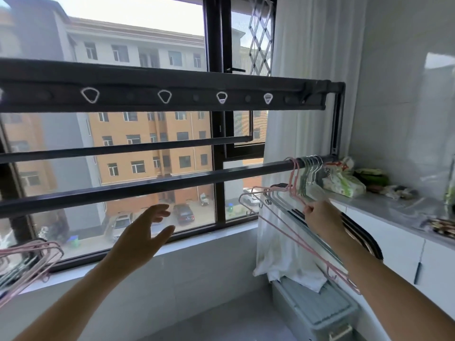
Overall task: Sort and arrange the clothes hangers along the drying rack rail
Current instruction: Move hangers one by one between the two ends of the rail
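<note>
A dark drying rack rail (152,184) runs across in front of the window. At its right end hangs a bunch of hangers (309,168), pink, pale green and grey. My right hand (322,215) grips the neck of a pink hanger (290,232) from that bunch, whose frame slants down toward the lower right. My left hand (145,232) is raised below the rail with fingers spread, holding nothing. More pink hangers (32,262) hang at the far left edge.
A wider top bar (172,94) with white hanging loops spans above, and a thinner rail (123,147) lies between. A white counter (394,207) with packets stands at right. A white curtain (295,119) and a grey storage box (317,308) sit below right.
</note>
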`<state>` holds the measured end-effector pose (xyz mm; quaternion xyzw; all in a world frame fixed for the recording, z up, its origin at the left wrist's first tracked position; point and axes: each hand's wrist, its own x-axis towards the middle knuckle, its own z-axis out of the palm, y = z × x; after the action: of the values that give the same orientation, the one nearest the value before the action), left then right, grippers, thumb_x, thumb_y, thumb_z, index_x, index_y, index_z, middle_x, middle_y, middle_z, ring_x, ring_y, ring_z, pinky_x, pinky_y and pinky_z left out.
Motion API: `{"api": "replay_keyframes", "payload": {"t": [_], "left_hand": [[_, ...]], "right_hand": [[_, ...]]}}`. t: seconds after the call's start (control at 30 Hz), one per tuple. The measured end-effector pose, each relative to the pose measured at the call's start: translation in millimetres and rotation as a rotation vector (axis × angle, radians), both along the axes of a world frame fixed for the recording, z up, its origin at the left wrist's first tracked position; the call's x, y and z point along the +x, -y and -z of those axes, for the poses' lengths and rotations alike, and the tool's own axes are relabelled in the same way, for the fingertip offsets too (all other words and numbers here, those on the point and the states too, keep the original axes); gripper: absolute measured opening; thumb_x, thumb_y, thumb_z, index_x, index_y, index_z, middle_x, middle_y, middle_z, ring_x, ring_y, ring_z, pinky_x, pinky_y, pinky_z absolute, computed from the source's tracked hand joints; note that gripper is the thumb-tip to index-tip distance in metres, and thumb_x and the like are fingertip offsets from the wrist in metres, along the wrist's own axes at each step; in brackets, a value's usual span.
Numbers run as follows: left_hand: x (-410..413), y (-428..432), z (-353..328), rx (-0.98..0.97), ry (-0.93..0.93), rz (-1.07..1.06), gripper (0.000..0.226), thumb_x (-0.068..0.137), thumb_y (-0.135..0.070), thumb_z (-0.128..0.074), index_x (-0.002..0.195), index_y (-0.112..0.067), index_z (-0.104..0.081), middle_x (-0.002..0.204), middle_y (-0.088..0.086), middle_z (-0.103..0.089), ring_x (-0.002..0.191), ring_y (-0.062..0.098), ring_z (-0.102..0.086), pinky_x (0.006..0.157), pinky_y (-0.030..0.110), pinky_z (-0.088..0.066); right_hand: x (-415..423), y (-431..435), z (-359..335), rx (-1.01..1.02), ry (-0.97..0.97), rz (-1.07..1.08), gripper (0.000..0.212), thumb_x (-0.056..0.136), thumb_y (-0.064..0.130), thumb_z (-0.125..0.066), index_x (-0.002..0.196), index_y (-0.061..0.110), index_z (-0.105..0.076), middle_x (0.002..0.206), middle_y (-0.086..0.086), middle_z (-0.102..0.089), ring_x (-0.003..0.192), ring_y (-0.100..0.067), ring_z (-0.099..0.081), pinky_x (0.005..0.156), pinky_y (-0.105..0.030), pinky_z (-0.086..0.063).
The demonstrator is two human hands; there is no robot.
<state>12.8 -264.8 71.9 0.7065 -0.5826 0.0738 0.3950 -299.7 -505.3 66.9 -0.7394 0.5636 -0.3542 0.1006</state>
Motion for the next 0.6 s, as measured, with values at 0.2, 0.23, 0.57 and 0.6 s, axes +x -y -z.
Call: {"api": "replay_keyframes", "payload": {"t": [0.2,0.23,0.57,0.6], "left_hand": [[11,-20,1,0.007,0.010,-0.086,0.042,0.084,-0.029,-0.063,0.123,-0.024,-0.048,0.122,-0.005,-0.060,0.107,0.010,-0.054,0.096,0.035,-0.044],[14,-25,1,0.005,0.016,-0.107,0.040,0.084,-0.029,-0.062,0.122,-0.024,-0.050,0.123,-0.004,-0.059,0.106,0.009,-0.053,0.095,0.033,-0.044],[55,-121,-6,0.034,0.249,-0.598,0.025,0.081,-0.028,-0.065,0.105,-0.020,-0.064,0.109,0.001,-0.065,0.103,0.021,-0.057,0.090,0.032,-0.047],[62,-135,-6,0.039,0.309,-0.685,0.024,0.081,-0.027,-0.065,0.103,-0.019,-0.065,0.103,0.003,-0.066,0.098,0.021,-0.058,0.087,0.032,-0.049]], "right_hand": [[3,-9,2,0.041,-0.092,0.058,0.033,0.091,0.021,-0.043,0.101,-0.005,-0.061,0.095,-0.024,-0.064,0.086,-0.035,-0.059,0.071,-0.037,-0.047],[5,-13,1,-0.021,-0.128,0.092,0.034,0.089,0.023,-0.046,0.103,-0.004,-0.060,0.097,-0.025,-0.063,0.088,-0.035,-0.058,0.072,-0.038,-0.047],[114,-73,6,-0.359,-0.110,-0.288,0.044,0.074,0.036,-0.053,0.105,0.006,-0.064,0.118,-0.026,-0.056,0.114,-0.043,-0.048,0.097,-0.051,-0.038],[129,-84,9,-0.348,-0.102,-0.333,0.038,0.076,0.033,-0.061,0.103,0.007,-0.065,0.119,-0.027,-0.054,0.114,-0.044,-0.047,0.097,-0.053,-0.038]]}}
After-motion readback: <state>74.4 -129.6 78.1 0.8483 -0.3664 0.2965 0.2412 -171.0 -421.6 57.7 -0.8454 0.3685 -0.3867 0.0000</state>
